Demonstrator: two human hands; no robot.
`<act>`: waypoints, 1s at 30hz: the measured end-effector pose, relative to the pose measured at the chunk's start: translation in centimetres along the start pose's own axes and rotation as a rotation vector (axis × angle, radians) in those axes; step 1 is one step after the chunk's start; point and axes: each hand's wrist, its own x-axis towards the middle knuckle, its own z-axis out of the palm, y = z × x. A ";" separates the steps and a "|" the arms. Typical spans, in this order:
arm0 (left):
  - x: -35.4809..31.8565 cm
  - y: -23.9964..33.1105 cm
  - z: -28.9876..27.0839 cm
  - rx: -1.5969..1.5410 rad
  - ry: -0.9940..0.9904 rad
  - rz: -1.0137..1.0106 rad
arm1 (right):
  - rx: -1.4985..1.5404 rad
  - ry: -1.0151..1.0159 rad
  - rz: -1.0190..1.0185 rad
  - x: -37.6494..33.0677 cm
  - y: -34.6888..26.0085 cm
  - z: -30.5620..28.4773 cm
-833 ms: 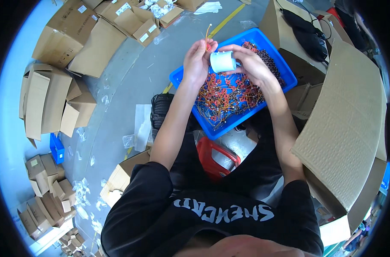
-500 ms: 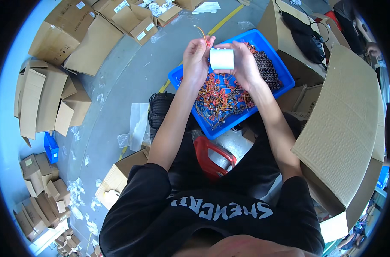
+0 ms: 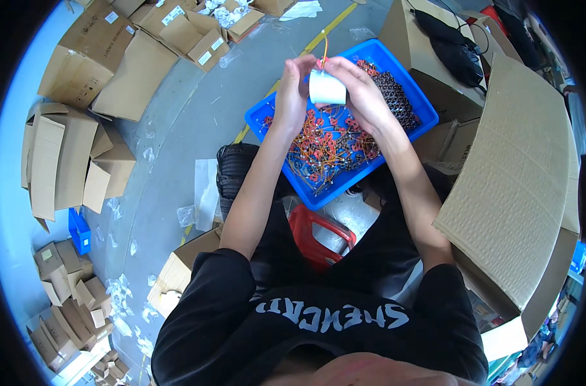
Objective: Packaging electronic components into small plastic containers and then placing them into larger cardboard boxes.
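Over a blue tray point(image 3: 429, 110), both my hands are raised close together. A white roll point(image 3: 327, 89), like tape or labels, sits between them, tilted slightly. My right hand point(image 3: 365, 96) is wrapped round its right side, index finger reaching over the top. My left hand point(image 3: 292, 96) is closed at the left, its fingertips meeting a small red part with orange wires point(image 3: 324, 46) above the roll. Fingers partly hide the red part. Below lie many loose red wired parts point(image 3: 325, 145) in a tangle, and dark parts packed in rows point(image 3: 398, 100) fill the tray's right side.
A large open cardboard box point(image 3: 512, 180) stands close at my right, with a black bag point(image 3: 448, 45) on another box beyond. Between my legs is a red plastic frame point(image 3: 309, 241). More open boxes point(image 3: 68, 161) line the left, with plastic scraps point(image 3: 119, 296) on the floor.
My hands have come closer together. The wired part has moved right, over the roll, its wires now pointing upward. The roll has tilted and shifted slightly left.
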 end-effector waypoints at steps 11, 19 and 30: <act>-0.7 0.7 2.6 -0.091 -0.038 -0.082 | -0.239 0.153 -0.261 -1.8 -3.2 1.4; 0.4 1.7 -2.9 -0.484 0.028 -0.123 | -0.687 -0.163 -0.128 -3.2 -1.5 3.5; 0.3 1.7 -2.3 -0.436 -0.013 -0.117 | -0.606 -0.060 -0.258 -2.6 -0.8 3.0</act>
